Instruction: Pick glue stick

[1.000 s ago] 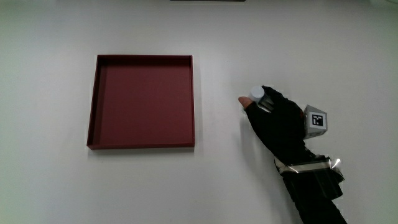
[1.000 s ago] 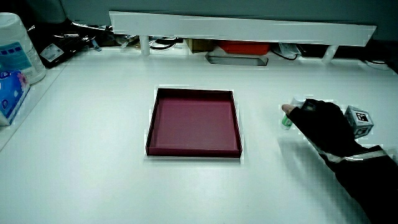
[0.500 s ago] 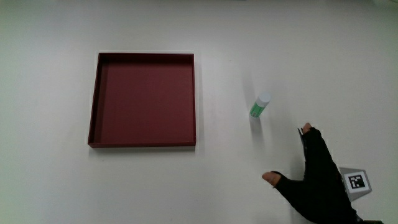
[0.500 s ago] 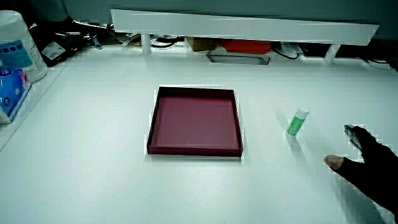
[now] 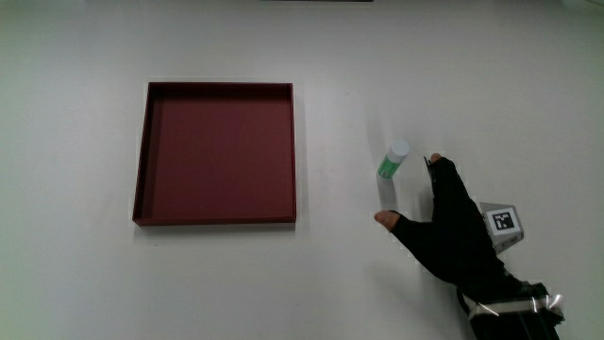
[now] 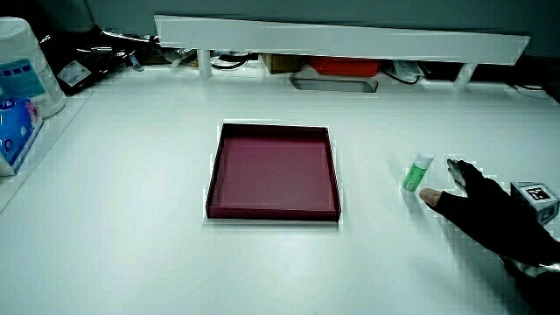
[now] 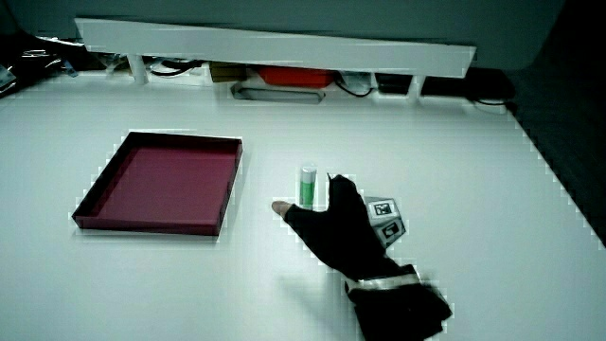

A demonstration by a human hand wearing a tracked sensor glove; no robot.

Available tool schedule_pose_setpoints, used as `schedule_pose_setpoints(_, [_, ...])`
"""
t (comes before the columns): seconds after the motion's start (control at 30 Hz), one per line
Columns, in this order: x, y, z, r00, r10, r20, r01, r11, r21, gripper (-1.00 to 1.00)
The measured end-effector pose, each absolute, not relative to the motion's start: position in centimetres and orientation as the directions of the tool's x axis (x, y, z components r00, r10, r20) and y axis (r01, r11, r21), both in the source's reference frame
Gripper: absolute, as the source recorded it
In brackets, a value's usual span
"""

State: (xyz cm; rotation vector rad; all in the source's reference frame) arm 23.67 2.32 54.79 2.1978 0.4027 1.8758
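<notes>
The small glue stick with a green body and white cap [image 5: 393,161] stands upright on the white counter [image 5: 377,57], beside the shallow dark-red square tray [image 5: 216,153] and apart from it; taking the tray as the dial's centre in the main view, the stick sits at about three o'clock. The black-gloved hand [image 5: 444,231] with the patterned cube [image 5: 502,223] on its back lies just beside the stick, nearer to the person, at roughly five o'clock from it.

Half a second ago the hand was farther from the stick and closer to the person; it has now come in again, so that thumb and forefinger [image 5: 437,171] bracket the base of the stick. The grip is released: fingers spread, holding nothing, as both side views confirm [image 6: 477,206] [image 7: 333,227]. The stick itself has not shifted.

In my judgement the pick is not yet made. The hand is reaching in, and the closing of the thumb and fingers round the green body remains to be done. The tall narrow stick may tip if nudged.
</notes>
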Motion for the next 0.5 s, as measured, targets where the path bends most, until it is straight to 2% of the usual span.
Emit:
schedule_pose_setpoints(0.17, [22.2, 1.1, 53.1, 0.161, 0.324, 0.932, 0.02, -0.945, 0.325, 1.0])
schedule_pose_setpoints(0.47, [16.3, -1.5, 48.9, 0.056, 0.209, 0.976, -0.133, -0.968, 0.215, 1.0])
schedule_pose_setpoints(0.5, [15.9, -1.7, 48.9, 0.09, 0.221, 0.971, -0.129, -0.964, 0.231, 1.0])
